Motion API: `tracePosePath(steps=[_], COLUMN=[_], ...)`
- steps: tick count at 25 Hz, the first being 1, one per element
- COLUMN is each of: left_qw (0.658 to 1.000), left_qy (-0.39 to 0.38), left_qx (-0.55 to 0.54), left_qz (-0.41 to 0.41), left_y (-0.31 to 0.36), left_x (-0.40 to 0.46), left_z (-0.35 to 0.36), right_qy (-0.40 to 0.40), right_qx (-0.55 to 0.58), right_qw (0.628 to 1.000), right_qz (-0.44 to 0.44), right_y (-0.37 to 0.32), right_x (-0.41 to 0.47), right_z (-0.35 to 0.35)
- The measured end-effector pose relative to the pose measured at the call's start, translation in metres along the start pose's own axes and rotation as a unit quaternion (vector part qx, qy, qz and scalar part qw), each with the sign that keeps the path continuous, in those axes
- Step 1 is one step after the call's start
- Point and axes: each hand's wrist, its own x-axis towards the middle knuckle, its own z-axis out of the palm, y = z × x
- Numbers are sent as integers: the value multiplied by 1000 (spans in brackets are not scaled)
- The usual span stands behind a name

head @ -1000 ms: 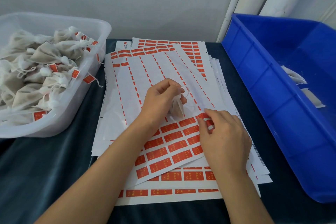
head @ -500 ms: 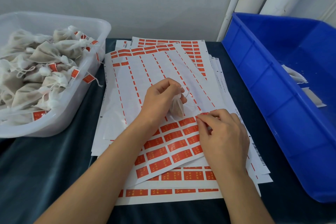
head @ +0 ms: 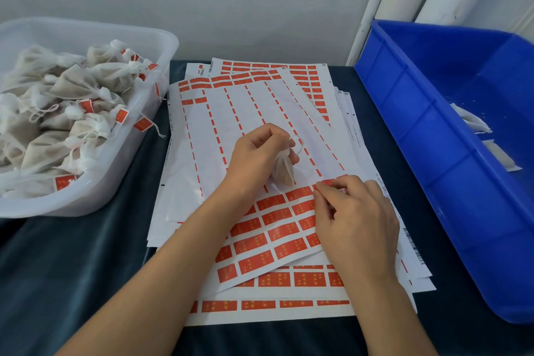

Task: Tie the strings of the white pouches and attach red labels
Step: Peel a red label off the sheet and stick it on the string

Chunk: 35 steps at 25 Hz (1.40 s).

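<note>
White mesh pouch [head: 283, 171], filled with brownish grains: grasped at its gathered neck by my left hand [head: 254, 157], fingers curled round the top. Pouch hangs upright, its base just above or touching the top label sheet [head: 231, 124]; which, I cannot tell. A loop of white string [head: 297, 145] stands out from the neck, beside my fingertips.

Red label [head: 328, 183]: pinched at its edge between thumb and forefinger of my right hand [head: 357, 221], at the end of the uppermost full row, near the pouch. Whether it has lifted off the backing I cannot tell. My other right fingers are curled loosely over the sheet.

Label sheets, white backing: several, fanned in a loose stack under both hands. The top sheet is mostly stripped in its far half, with rows of red labels left in its near half. Lower sheets [head: 274, 305] show red rows at the near edge.

Counter [head: 72, 269], covered in dark blue cloth: carries everything.

Clear plastic tub [head: 161, 46], to my left: heaped with tied white pouches [head: 72, 87], many bearing red tags.

Blue plastic bin [head: 419, 130], to my right: holds a few flat white pouches [head: 474, 124] against its far side.
</note>
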Motion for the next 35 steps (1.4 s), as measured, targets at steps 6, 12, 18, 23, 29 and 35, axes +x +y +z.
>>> tracePosePath(steps=[6,12,18,23,29,35], left_qw=[1000,1000,1000,1000,1000,1000], left_qy=[-1,-1,-3,-6,-4,-1], left_qx=[-2,-2,-3,-5,-3,-3], left_qz=[-2,1,1,-3,-1,3], left_y=[0,-1,-1,-1,-1,-1], left_x=[1,0,1,2,1,1], left_z=[0,-1,0,-1,0,-1], right_qy=[5,19,-8,-31,-83,-97], right_qx=[-11,10,32,119,91,12], right_qw=[1000,1000,999,986,976,983], right_qz=[19,11,30,111,177,156], right_y=[-2,1,2,13,17,6], right_x=[1,0,2,10,32,30], right_z=[2,3,2,0,3,3])
